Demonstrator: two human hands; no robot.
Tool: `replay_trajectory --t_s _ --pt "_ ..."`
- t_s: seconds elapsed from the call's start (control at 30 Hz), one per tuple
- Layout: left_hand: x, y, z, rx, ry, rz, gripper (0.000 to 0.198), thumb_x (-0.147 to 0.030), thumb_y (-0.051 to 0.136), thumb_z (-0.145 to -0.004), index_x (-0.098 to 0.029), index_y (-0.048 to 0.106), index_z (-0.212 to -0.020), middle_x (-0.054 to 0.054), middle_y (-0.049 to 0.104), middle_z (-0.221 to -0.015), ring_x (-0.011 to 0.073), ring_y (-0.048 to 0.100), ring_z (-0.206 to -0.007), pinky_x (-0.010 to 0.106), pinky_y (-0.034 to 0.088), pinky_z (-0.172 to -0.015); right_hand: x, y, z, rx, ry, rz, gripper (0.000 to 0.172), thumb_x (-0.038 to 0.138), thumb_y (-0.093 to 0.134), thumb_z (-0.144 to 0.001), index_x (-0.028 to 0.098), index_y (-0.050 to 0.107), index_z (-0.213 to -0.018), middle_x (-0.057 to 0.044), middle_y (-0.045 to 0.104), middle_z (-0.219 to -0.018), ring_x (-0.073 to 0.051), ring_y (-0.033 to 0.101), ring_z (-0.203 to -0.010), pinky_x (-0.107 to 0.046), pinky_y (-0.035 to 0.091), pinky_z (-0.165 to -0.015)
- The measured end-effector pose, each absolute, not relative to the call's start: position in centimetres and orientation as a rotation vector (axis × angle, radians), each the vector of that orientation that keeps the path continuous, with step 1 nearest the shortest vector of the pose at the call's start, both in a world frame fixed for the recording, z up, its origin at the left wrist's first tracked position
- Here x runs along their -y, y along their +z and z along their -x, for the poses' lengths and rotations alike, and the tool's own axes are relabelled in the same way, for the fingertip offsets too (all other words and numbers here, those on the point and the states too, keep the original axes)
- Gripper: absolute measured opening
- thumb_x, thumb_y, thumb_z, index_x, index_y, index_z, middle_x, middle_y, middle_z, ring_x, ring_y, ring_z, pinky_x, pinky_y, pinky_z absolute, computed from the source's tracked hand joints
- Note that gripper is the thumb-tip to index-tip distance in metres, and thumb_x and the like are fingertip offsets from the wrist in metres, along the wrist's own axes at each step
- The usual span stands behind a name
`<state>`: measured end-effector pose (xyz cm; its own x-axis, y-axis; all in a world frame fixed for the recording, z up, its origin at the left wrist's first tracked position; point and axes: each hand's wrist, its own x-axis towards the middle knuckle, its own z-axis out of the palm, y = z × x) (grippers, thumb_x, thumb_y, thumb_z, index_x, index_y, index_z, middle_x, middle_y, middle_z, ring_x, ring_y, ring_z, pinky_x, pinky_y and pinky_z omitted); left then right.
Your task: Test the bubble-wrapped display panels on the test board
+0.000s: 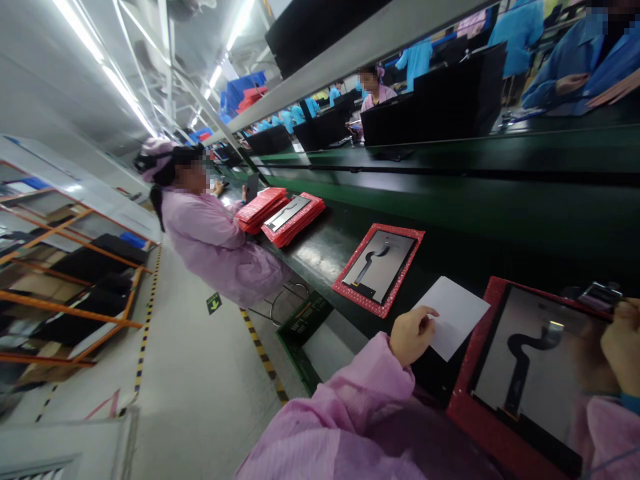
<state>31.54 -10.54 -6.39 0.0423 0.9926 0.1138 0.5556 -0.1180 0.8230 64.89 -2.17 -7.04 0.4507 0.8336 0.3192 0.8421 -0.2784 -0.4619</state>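
My left hand rests at the left edge of a white sheet, its fingers loosely curled and nothing visible in them. At the right edge of the view is my right hand, blurred and partly cut off; what its fingers do is unclear. It is close to a small metal device with a dark body. Below lies a display panel with a black curved flex cable, on a red bubble-wrap sheet. A second such panel lies on red bubble wrap beyond the white sheet.
Stacks of red bubble-wrap pouches stand further along the dark bench, one topped by a panel. A seated co-worker in pink is on the left. A green crate sits below the bench edge; orange shelving stands left.
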Motion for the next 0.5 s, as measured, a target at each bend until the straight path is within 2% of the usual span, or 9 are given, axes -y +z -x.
replay_trajectory --t_s 0.13,0.3,0.5 --pt "10.51 -6.37 -31.54 -1.561 0.95 -1.737 0.023 -0.015 0.054 -0.086 -0.018 0.069 -0.102 -0.004 0.055 -0.069 0.0086 0.046 -0.058 0.022 0.041 -0.064 2.28 -6.84 -64.61 1.376 -0.03 2.136 0.054 0.041 0.032 -0.082 0.013 0.068 -0.11 -0.013 0.054 -0.073 -0.034 0.053 -0.079 -0.047 0.045 -0.073" --pt "10.48 -6.29 -31.49 -1.566 0.947 -1.738 0.023 -0.014 0.054 -0.085 -0.018 0.069 -0.102 -0.004 0.056 -0.069 0.0086 0.048 -0.059 0.022 0.04 -0.064 2.49 -6.38 -64.25 1.379 0.0 2.153 0.055 0.039 0.031 -0.083 0.011 0.067 -0.113 -0.013 0.052 -0.075 -0.033 0.052 -0.08 -0.047 0.047 -0.078" --pt "10.46 -6.17 -31.5 -1.567 0.94 -1.738 0.023 -0.015 0.054 -0.086 -0.018 0.069 -0.103 -0.004 0.055 -0.068 0.0083 0.046 -0.057 0.022 0.039 -0.063 2.5 -6.05 -64.08 1.385 0.007 2.162 0.06 0.041 0.028 -0.081 0.008 0.067 -0.111 -0.019 0.059 -0.082 -0.037 0.055 -0.084 -0.049 0.047 -0.078"
